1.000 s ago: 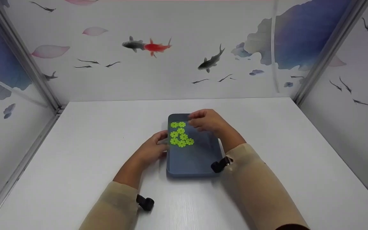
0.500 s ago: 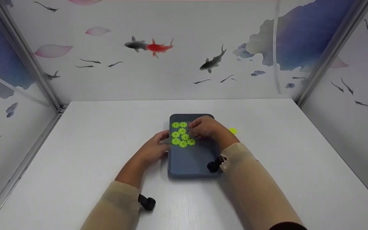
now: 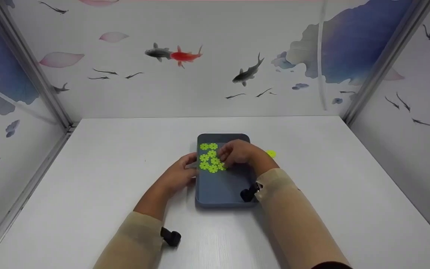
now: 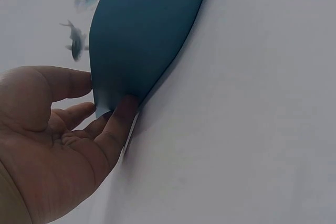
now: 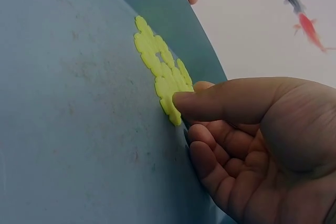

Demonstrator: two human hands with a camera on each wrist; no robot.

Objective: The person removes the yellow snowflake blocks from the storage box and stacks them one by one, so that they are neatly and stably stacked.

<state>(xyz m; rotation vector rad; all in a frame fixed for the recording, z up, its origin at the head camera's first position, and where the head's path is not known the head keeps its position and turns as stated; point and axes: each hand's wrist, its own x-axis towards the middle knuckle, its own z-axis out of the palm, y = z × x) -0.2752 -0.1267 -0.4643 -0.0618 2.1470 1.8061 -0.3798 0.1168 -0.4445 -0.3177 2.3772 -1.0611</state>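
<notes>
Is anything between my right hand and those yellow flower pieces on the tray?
Nothing visible: your right hand touches the flower pieces, and your left hand holds the left side of the tray.

A workspace booth: 3 printed walls (image 3: 215, 22), metal posts (image 3: 28, 63), white tabletop (image 3: 106, 149).

We see tray (image 3: 224, 190) blue-grey in head view, darker teal from left wrist. Flower pieces (image 3: 213, 169): bright yellow-green, petal pattern. Disc (image 3: 271, 153) on table (image 3: 69, 194): yellow, pattern unclear. We read sleeves (image 3: 301, 216) as plain beige, wrist cameras (image 3: 172, 237) black. Table white, faint grain. Wall (image 3: 207, 22) white, printed: red fish (image 3: 187, 56), grey-black fish (image 3: 247, 73), pink petals (image 3: 61, 59), blue-violet blotches (image 3: 357, 41) fading to grey. Corner posts (image 3: 32, 67): metallic grey.
</notes>
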